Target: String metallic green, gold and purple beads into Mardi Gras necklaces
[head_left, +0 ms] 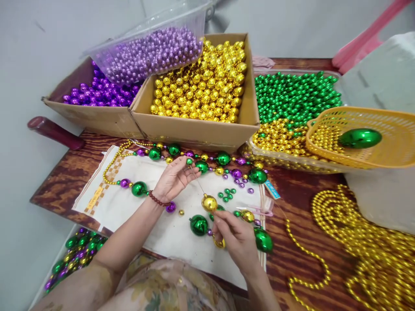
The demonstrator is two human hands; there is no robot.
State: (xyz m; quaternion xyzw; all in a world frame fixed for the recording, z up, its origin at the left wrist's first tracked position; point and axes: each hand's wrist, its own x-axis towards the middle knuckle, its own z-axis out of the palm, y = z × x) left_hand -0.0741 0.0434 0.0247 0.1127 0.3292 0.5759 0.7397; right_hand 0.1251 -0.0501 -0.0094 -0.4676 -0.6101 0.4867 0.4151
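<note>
My left hand [177, 178], with a dark beaded bracelet at its wrist, pinches a small green bead [189, 161] between thumb and fingertips. From there a thin straight needle or wire slants down to a shiny large gold bead [209, 202]. My right hand [236, 237] is closed, its fingertips at the lower edge of that gold bead. Strung beads hang about the right fingers, among them a big green bead [199, 225] and another green one [263, 239]. A finished-looking strand with a purple bead [125, 183] curves across the white cloth [136, 216].
Behind the cloth stand cardboard boxes of purple beads [106, 93] and gold beads [201, 86], with a clear tub of lilac beads [155, 54] on top. To the right are a bin of green beads [295, 95], an orange basket [395, 125] and gold bead chains [372, 246].
</note>
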